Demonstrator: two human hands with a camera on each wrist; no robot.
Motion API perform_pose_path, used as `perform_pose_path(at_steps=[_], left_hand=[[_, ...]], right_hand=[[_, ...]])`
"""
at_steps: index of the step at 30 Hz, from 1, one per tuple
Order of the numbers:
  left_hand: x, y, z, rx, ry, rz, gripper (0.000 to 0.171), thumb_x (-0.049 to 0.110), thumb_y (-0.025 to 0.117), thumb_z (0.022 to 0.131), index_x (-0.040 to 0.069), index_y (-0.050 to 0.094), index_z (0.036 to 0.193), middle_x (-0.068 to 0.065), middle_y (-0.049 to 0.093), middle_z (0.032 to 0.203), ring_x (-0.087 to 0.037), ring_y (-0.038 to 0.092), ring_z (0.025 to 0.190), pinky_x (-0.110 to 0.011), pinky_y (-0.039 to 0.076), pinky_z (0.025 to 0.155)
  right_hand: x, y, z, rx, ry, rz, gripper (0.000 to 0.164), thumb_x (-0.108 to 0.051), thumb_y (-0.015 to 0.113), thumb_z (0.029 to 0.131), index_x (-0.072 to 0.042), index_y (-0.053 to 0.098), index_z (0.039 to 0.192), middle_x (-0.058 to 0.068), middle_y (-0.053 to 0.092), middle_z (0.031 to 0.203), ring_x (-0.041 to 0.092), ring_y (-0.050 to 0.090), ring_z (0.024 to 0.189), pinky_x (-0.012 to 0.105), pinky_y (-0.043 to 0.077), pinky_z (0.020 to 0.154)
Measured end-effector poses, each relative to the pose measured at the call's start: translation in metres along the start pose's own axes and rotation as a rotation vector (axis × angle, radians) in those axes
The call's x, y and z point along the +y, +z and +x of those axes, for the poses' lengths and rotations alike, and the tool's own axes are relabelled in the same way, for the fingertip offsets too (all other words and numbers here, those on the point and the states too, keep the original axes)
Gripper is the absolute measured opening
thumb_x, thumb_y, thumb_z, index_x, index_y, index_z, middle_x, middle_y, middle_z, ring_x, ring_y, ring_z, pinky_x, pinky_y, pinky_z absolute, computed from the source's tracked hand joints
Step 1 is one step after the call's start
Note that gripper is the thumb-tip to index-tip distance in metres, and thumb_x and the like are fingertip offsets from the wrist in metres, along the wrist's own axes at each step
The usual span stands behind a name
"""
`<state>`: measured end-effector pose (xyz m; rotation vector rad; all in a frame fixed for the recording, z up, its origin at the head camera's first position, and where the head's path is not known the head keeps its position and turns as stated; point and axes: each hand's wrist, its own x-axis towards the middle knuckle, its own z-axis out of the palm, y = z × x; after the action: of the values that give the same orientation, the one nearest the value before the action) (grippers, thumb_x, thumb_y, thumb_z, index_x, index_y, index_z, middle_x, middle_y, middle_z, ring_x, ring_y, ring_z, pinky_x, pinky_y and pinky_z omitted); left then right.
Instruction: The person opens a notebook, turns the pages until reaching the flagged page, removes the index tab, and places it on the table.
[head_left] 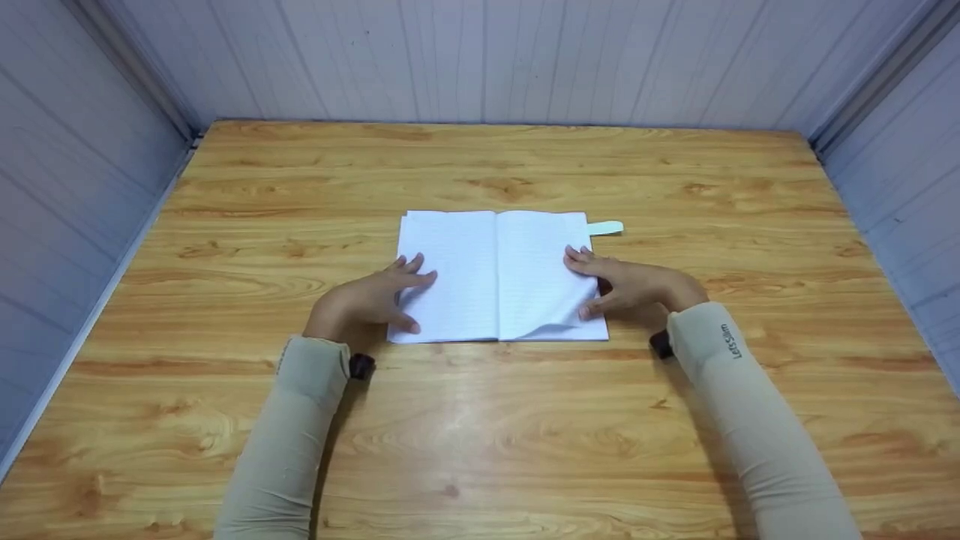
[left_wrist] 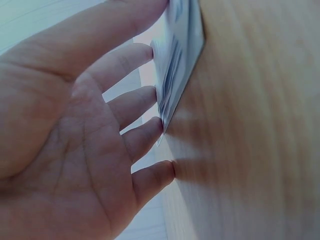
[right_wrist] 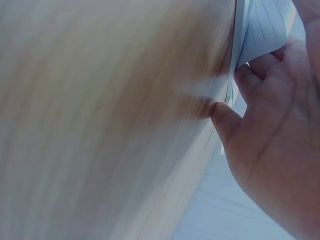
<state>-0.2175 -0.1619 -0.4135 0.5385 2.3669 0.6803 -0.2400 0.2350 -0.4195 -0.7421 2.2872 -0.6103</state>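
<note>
An open notebook (head_left: 457,247) with faintly lined white pages lies on the wooden table. My left hand (head_left: 371,296) rests at its left edge, thumb and fingers spread over the margin of the left page. In the left wrist view the fingertips (left_wrist: 145,95) touch the side of the page stack, the little finger reaching the tabletop. My right hand (head_left: 634,283) is at the right edge, fingers on the right page and thumb near the lower corner. Beside that thumb the page's lower corner curls up; the curled leaf (right_wrist: 265,32) partly hides the fingers in the right wrist view.
A pale green tab (head_left: 606,228) sticks out past the notebook's upper right edge. The wooden table (head_left: 480,435) extends around the notebook, with white panel walls (head_left: 480,60) at the back and both sides. Both forearms wear beige sleeves (head_left: 750,420).
</note>
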Motion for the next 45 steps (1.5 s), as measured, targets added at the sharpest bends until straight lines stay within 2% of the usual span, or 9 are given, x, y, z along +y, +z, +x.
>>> perform_pose_path(at_steps=[9, 21, 31, 36, 40, 45], left_hand=[[0.002, 0.001, -0.001, 0.009, 0.012, 0.018, 0.086, 0.014, 0.075, 0.082, 0.018, 0.025, 0.152, -0.006, -0.003, 0.163, -0.029, -0.011, 0.149, -0.052, 0.0, 0.12], [0.007, 0.001, 0.0, 0.005, -0.015, 0.039, 0.084, 0.014, 0.074, 0.083, 0.022, 0.026, 0.152, -0.003, -0.002, 0.163, -0.028, -0.011, 0.149, -0.054, -0.001, 0.119], [0.016, -0.003, 0.0, 0.006, -0.013, 0.109, 0.082, 0.019, 0.072, 0.086, 0.018, 0.025, 0.153, -0.01, 0.0, 0.163, -0.033, -0.007, 0.149, -0.056, 0.002, 0.119], [0.023, -0.004, 0.002, 0.064, 0.02, 0.131, 0.076, 0.022, 0.071, 0.087, 0.013, 0.03, 0.151, -0.014, 0.01, 0.162, -0.034, 0.005, 0.149, -0.051, 0.009, 0.12], [0.031, -0.002, 0.007, 0.157, 0.097, 0.137, 0.069, 0.022, 0.07, 0.089, 0.007, 0.037, 0.148, -0.018, 0.027, 0.156, -0.035, 0.021, 0.146, -0.048, 0.018, 0.119], [0.044, 0.005, 0.014, 0.266, 0.206, 0.135, 0.058, 0.024, 0.069, 0.089, 0.003, 0.048, 0.139, -0.017, 0.05, 0.142, -0.032, 0.041, 0.136, -0.044, 0.03, 0.115]], right_hand=[[-0.001, -0.001, 0.001, 0.01, -0.028, -0.008, 0.094, -0.042, 0.065, 0.088, -0.008, 0.007, 0.154, 0.005, -0.008, 0.163, 0.028, -0.011, 0.149, 0.052, 0.0, 0.12], [0.0, 0.0, 0.0, 0.012, -0.009, 0.003, 0.094, -0.046, 0.064, 0.088, -0.014, 0.006, 0.155, 0.0, -0.009, 0.163, 0.024, -0.012, 0.149, 0.052, 0.001, 0.12], [-0.002, -0.002, -0.002, 0.009, -0.01, 0.003, 0.095, -0.045, 0.065, 0.088, -0.014, 0.005, 0.155, 0.0, -0.009, 0.163, 0.024, -0.012, 0.149, 0.052, 0.002, 0.12], [-0.002, -0.002, -0.002, 0.007, -0.017, 0.011, 0.094, -0.045, 0.065, 0.088, -0.013, 0.006, 0.155, -0.001, -0.009, 0.163, 0.023, -0.012, 0.149, 0.051, 0.003, 0.12], [-0.001, -0.001, -0.002, 0.007, -0.025, 0.018, 0.094, -0.044, 0.065, 0.088, -0.013, 0.007, 0.155, -0.001, -0.009, 0.163, 0.023, -0.012, 0.149, 0.051, 0.003, 0.12], [0.0, -0.001, -0.002, 0.012, -0.014, 0.031, 0.094, -0.045, 0.065, 0.088, -0.014, 0.007, 0.155, -0.002, -0.009, 0.163, 0.023, -0.012, 0.149, 0.051, 0.003, 0.12]])
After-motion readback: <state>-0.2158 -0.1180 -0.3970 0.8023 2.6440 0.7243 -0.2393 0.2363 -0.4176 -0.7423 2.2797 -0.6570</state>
